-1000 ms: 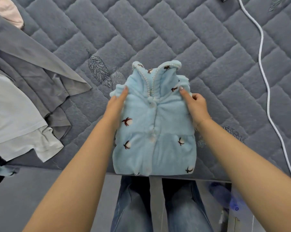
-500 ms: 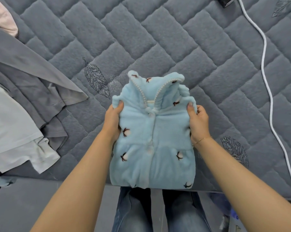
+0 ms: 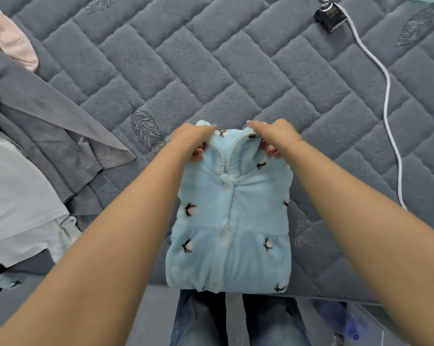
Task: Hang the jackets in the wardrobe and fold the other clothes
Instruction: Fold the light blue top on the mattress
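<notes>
**Fleece top gripped at the collar on the bed**

Quilted grey bedspread (image 3: 236, 61) fills most of the view, stitched in a slanted brick pattern with a few leaf motifs. A heap of grey and white clothes (image 3: 31, 176) lies at its left side, with a pale pink garment (image 3: 9, 43) above it. The light blue fleece top (image 3: 232, 221), folded into a narrow rectangle and printed with small dark motifs, lies at the near edge of the bed, its hem at the mattress border and its pearl-trimmed collar pointing away. A white cable (image 3: 388, 101) runs down the right side from a small black box (image 3: 330, 17). The left hand (image 3: 193, 138) pinches the collar's left side; the right hand (image 3: 273, 136), a thin bracelet at its wrist, pinches the right side.
</notes>
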A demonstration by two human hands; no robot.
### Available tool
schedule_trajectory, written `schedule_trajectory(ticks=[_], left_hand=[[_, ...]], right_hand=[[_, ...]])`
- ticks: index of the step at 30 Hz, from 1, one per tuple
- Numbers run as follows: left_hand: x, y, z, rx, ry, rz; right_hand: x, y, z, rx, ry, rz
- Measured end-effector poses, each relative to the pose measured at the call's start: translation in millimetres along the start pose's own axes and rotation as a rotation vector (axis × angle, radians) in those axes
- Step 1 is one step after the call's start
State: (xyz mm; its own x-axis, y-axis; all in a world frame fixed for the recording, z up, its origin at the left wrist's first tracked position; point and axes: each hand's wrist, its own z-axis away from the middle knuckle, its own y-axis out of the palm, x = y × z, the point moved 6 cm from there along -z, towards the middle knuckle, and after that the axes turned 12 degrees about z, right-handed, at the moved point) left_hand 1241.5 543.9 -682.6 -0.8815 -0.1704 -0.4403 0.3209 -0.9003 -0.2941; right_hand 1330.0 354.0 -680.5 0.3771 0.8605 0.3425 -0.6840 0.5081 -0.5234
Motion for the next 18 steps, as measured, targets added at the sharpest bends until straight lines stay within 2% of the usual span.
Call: schedule_trajectory(ticks=[2, 3, 6, 9, 13, 16, 18], left_hand=[[5.4, -1.2, -3.0, -0.008, -0.05, 0.137], [8.8, -4.8, -3.1, 0.02, -0.097, 0.296], [22.5, -23.4, 9.5, 0.217, -0.243, 0.953], [41.9, -36.0, 29.3, 0.351, -0.32, 1.333], [78.3, -20.9, 44.4, 0.312, -0.326, 1.636], [88.3, -3.7, 48.7, 0.267, -0.227, 1.652], [87.7, 4.3, 53.7, 0.21, -0.118, 1.558]], right_hand=[[-3.4, 7.7, -0.6, -0.011, 0.045, -0.293], [-7.9, 9.6, 2.4, 0.001, 0.072, -0.499], [-32.0, 14.4, 18.1, 0.202, 0.234, -1.108], [-56.1, 17.0, 36.4, 0.338, 0.385, -1.482], [-72.5, 31.3, 49.9, 0.379, 0.407, -1.6], [-77.6, 35.7, 50.8, 0.251, 0.296, -1.563], [-79.7, 34.4, 52.2, 0.135, 0.178, -1.535]])
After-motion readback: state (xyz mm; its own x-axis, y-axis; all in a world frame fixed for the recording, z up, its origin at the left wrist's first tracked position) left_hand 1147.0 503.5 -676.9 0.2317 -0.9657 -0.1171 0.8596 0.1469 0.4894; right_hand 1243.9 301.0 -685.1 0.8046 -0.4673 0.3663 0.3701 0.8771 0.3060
